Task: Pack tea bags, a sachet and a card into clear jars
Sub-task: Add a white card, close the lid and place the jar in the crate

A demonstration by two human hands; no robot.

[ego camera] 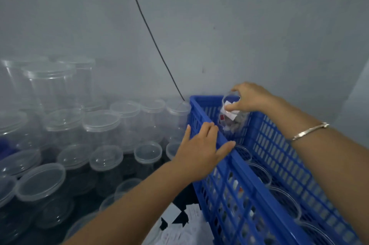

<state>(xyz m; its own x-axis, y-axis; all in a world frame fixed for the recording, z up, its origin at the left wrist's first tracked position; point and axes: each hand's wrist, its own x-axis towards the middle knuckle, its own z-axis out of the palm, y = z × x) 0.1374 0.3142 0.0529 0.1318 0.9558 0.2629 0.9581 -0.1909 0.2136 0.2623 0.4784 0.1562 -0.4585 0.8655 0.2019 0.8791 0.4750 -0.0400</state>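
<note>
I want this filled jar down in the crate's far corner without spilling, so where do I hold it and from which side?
Probably by the upper wall near the rim, coming from above, as the right hand grips the filled jar now. The walls of the blue crate close off its lower sides.

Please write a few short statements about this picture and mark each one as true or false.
1. The right hand grips a filled jar at the far end of the blue crate. True.
2. The left hand holds a lid. False: it rests on the crate's rim.
3. The clear jars on the left have lids on. True.
4. The bracelet is on the left wrist. False: it is on the right wrist.
</note>
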